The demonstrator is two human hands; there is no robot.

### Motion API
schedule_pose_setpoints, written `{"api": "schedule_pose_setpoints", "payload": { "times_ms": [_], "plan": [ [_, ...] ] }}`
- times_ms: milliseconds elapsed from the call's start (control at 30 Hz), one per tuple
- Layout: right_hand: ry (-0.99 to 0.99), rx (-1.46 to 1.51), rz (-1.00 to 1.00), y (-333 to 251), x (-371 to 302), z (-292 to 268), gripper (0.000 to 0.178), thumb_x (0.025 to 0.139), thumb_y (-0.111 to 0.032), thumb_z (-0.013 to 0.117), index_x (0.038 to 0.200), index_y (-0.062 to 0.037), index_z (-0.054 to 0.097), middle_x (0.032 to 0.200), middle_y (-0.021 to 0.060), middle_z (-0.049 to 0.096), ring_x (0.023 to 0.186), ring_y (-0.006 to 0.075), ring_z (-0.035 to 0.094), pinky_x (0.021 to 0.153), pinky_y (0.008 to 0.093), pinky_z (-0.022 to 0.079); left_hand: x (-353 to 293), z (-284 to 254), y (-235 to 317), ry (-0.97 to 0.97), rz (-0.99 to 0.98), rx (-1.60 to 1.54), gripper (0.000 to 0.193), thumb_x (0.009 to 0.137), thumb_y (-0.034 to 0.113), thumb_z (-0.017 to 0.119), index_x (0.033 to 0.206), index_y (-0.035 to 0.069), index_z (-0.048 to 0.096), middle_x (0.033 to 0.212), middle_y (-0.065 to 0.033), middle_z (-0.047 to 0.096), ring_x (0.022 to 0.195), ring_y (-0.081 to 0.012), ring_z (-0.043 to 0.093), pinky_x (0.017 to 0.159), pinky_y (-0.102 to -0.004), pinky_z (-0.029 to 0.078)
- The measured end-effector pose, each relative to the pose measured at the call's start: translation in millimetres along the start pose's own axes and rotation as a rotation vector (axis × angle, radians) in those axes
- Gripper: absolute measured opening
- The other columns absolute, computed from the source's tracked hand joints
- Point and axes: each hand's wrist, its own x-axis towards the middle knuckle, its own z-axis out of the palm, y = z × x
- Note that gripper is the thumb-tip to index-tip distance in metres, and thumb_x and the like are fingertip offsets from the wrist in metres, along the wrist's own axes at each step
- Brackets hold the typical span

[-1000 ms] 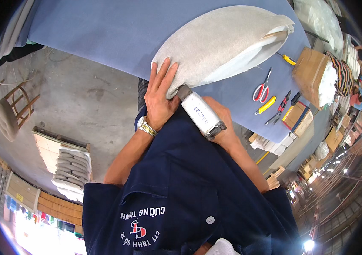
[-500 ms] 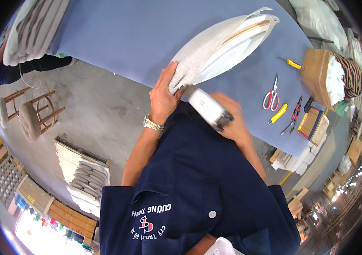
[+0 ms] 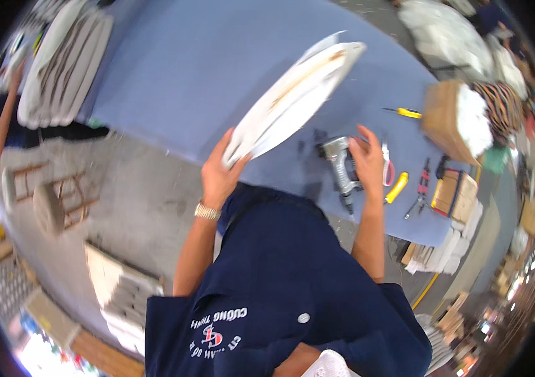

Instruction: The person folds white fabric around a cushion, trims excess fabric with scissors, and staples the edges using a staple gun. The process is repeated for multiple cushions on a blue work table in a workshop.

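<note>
My left hand [image 3: 218, 179] is closed on the near end of a fabric-covered seat panel [image 3: 292, 97]. The panel is pale, long and oval, tilted edge-on above the blue-grey table, with a brown strip along its inside and loose cloth at its far end. A staple gun [image 3: 340, 166], grey and black, rests on the table's near part. Beside it is my right hand [image 3: 368, 160], fingers apart and curved, with no grip on the gun that I can see. Behind the right hand, red-handled scissors [image 3: 388, 173] are partly hidden.
On the right of the table [image 3: 173, 69] lie a yellow cutter [image 3: 397, 187], red-black pliers [image 3: 423, 182], a yellow-handled screwdriver [image 3: 408, 113] and a cardboard box [image 3: 446, 119] with white stuffing. Stacked pads [image 3: 66, 69] stand far left, near another person's arm [image 3: 5, 116]. Stools [image 3: 50, 204] stand on the floor.
My right hand has moved right with the staple gun, away from the panel, and let it go on the table. My left hand has shifted slightly left and nearer, turning the panel more edge-on.
</note>
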Motion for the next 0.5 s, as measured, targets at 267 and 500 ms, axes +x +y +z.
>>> {"api": "schedule_pose_setpoints", "payload": {
  "times_ms": [267,500],
  "plan": [
    [0.313,-0.335,-0.357,-82,127,46,0.069,0.086,-0.022,0.073,0.147,-0.0003,0.049,0.149,0.0269,0.048,0.138,0.0427,0.048,0.115,0.0468,0.042,-13,10,9,-0.061,0.063,0.090,0.068,0.088,0.020,0.081,0.148,0.001,0.053,0.143,-0.0229,0.062,0.132,-0.0355,0.061,0.107,-0.0415,0.050],
    [0.353,-0.148,-0.181,-45,191,24,0.050,0.087,-0.016,0.068,0.134,-0.0025,0.060,0.134,0.0216,0.065,0.128,0.0363,0.061,0.108,0.0409,0.048,-19,20,3,-0.034,0.157,0.124,0.071,0.086,0.021,0.083,0.148,0.002,0.053,0.146,-0.0212,0.060,0.134,-0.0371,0.059,0.110,-0.0427,0.048]
  ]
}}
